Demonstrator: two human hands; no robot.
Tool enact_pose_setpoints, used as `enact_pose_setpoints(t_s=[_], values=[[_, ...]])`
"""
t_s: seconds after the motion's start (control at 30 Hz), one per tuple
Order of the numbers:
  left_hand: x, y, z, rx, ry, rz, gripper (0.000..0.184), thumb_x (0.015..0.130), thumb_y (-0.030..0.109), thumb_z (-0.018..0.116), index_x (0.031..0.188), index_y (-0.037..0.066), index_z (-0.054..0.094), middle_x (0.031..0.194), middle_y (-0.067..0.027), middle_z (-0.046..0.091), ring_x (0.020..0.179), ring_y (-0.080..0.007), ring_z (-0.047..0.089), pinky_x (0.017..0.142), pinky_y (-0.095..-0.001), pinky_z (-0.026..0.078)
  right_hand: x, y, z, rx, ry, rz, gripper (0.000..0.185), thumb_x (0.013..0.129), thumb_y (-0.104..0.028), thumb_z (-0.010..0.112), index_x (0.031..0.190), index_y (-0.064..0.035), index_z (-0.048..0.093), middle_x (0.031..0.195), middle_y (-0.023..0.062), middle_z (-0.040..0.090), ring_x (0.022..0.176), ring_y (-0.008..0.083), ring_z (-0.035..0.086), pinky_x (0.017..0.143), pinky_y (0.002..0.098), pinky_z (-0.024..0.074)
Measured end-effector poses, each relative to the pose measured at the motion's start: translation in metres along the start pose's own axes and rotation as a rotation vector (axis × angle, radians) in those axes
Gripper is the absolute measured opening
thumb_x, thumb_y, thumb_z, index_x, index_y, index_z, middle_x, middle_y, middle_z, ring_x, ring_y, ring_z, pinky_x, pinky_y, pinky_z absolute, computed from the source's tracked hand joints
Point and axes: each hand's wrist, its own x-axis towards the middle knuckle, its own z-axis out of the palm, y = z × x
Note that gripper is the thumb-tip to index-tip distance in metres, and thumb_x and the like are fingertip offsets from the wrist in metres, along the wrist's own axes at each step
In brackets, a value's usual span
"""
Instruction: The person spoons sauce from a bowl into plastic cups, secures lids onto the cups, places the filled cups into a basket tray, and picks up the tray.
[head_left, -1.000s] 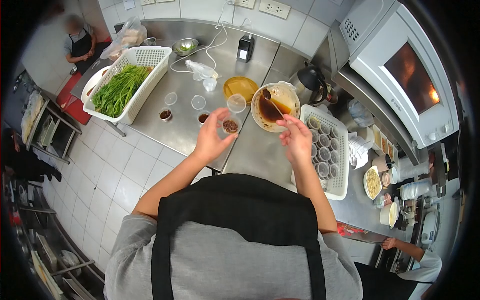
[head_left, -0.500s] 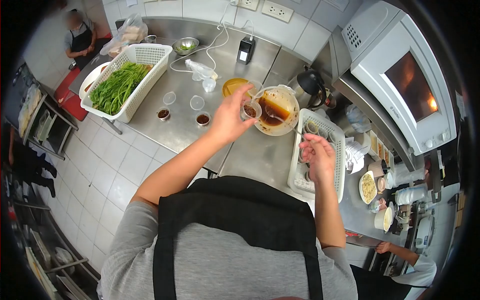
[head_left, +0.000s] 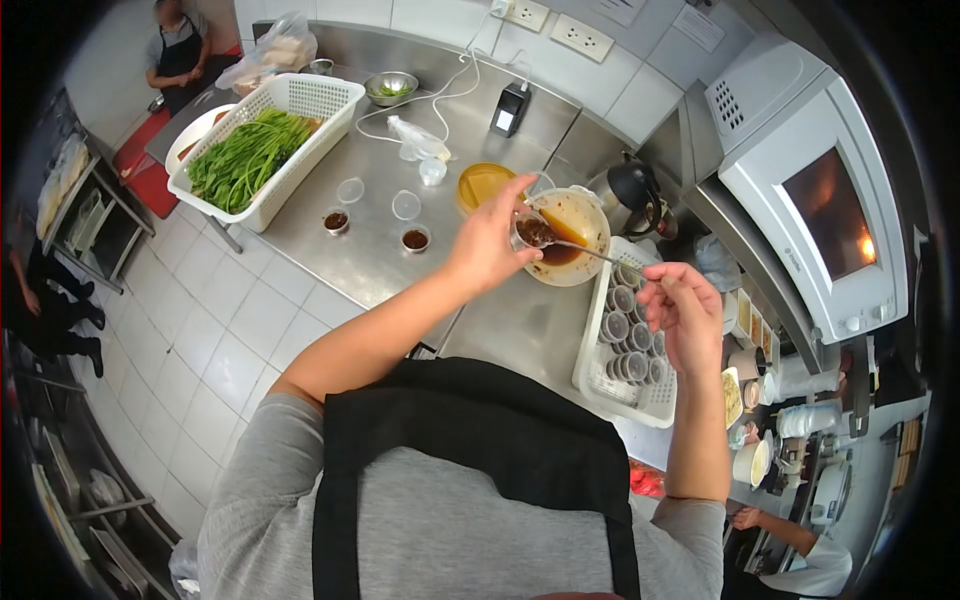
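My left hand [head_left: 490, 242] pinches a small clear sauce cup [head_left: 527, 238] by its sides, with dark sauce inside. It is held over the near-left side of a pale bowl [head_left: 592, 218] of brown, oily sauce. My right hand [head_left: 684, 308] is closed on the handle of a metal spoon [head_left: 598, 255]; the spoon's head end is at the cup, its bowl hard to make out. Two filled sauce cups [head_left: 336, 221] [head_left: 415, 238] stand on the steel table, left of my left hand. Clear round lids [head_left: 351, 191] [head_left: 406, 205] lie behind them.
A white basket [head_left: 583, 365] of small cups stands right of the bowl, below my right hand. Another basket [head_left: 262, 212] holds leafy greens at left. A yellow lid [head_left: 484, 180], kettle [head_left: 632, 185] and microwave [head_left: 810, 200] are nearby. Other people stand at far left and lower right.
The spoon has moved from inside the bowl to the cup in my left hand. My right hand has shifted right, and the cup looks fuller. The camera view has tilted slightly.
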Motion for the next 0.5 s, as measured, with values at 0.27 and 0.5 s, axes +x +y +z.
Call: enact_pose_setpoints(t_s=[0.27, 0.5], values=[[-0.02, -0.001, 0.005, -0.116, -0.023, -0.026, 0.092, 0.063, 0.006, 0.082, 0.139, 0.017, 0.032, 0.105, -0.0092, 0.065, 0.096, -0.0261, 0.062, 0.084, -0.0356, 0.05, 0.012, -0.003, 0.03, -0.568, 0.017, -0.345, 0.013, 0.089, -0.005, 0.057, 0.099, -0.0021, 0.064, 0.078, 0.0057, 0.066, 0.064, 0.0108, 0.06, 0.058, 0.0247, 0.0466], [-0.024, -0.008, 0.001, -0.157, -0.019, -0.075, 0.092, 0.063, 0.005, 0.083, 0.139, 0.013, 0.031, 0.107, -0.0088, 0.066, 0.096, -0.0242, 0.063, 0.084, -0.0336, 0.05, 0.001, -0.005, 0.047, -1.11, -0.015, -0.892, 0.026, 0.077, 0.007, 0.063, 0.102, -0.0026, 0.064, 0.088, 0.0123, 0.066, 0.076, 0.0264, 0.063, 0.067, 0.0342, 0.0507]])
